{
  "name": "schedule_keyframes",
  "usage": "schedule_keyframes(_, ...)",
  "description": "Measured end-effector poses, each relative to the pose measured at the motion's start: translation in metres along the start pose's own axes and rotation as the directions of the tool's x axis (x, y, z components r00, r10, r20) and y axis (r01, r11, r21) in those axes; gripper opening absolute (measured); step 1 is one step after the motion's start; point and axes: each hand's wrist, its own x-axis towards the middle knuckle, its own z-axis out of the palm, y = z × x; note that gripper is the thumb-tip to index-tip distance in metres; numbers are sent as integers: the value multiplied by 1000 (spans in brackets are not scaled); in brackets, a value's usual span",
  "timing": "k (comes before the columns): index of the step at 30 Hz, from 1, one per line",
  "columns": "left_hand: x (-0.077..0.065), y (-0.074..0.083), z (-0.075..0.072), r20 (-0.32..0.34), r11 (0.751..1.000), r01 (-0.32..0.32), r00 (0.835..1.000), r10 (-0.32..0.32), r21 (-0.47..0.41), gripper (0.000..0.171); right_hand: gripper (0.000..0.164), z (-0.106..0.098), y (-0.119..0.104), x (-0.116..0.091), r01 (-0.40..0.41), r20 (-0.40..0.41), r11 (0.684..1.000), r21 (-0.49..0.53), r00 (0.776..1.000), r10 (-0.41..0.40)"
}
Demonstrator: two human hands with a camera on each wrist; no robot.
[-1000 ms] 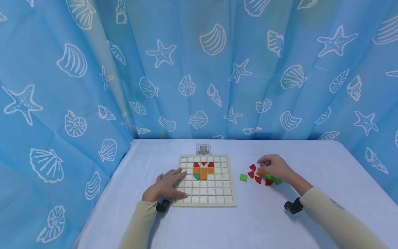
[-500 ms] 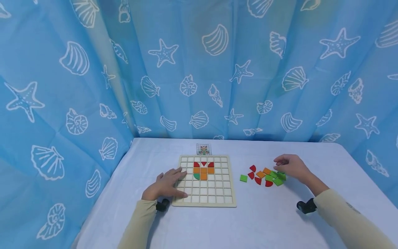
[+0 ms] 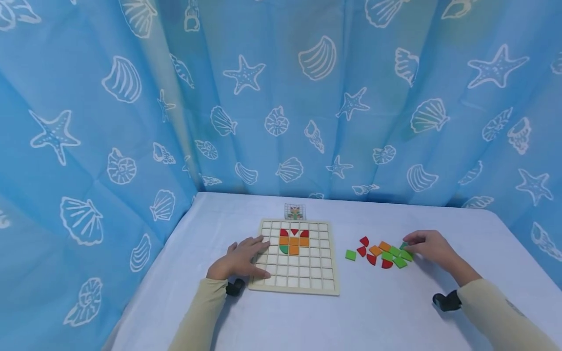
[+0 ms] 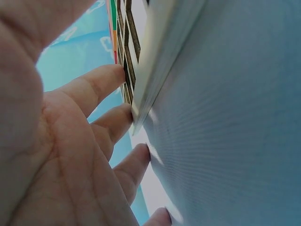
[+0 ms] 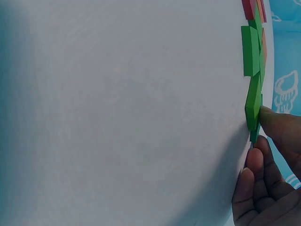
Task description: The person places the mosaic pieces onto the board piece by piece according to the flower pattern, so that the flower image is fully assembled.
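Note:
My left hand (image 3: 244,258) rests with fingers spread on the left edge of a cream grid board (image 3: 291,292). In the left wrist view, fingertips (image 4: 123,113) touch the board's edge and the table. Red, orange and green tiles (image 3: 293,241) sit in the upper middle squares of the board. On the right, my right hand (image 3: 432,247) pinches a dark green tile (image 3: 404,245) between thumb and fingers, at the far right of a loose pile. Bright green tiles (image 3: 400,262) lie right beside it; in the right wrist view one light green tile (image 5: 254,103) overlaps the pinched one.
A small printed pattern card (image 3: 295,211) lies behind the board. Red quarter-round tiles (image 3: 371,259) and orange squares (image 3: 375,250) make up the pile's left part, with a lone green square (image 3: 351,255) nearer the board. A blue shell-print curtain (image 3: 263,97) hangs behind the table.
My right hand has moved right, from over the orange tiles to the pile's right end, and now pinches the dark green tile. The left hand stays on the board. The head view has shifted slightly.

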Motion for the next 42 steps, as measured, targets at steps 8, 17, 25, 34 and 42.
schedule_keyframes(8,0,-5,5,2,1000,-4,1000,4,-6,91,38,5,-3,3,-38,9,999,-12,999,38)
schedule_keyframes(17,2,-3,1,14,1000,5,1000,-5,6,92,41,0,-1,13,-32,36,999,-28,999,33)
schedule_keyframes(25,1,-3,-1,7,1000,-2,1000,2,1,92,45,-6,-6,16,-25,67,1000,-17,997,26)
schedule_keyframes(34,2,-2,-2,11,1000,11,1000,-10,-2,92,46,-2,-7,20,-52,21,998,-44,998,53)
schedule_keyframes(42,4,-5,0,14,1000,5,1000,-4,-4,92,45,4,-7,24,-101,-67,994,-38,993,99)
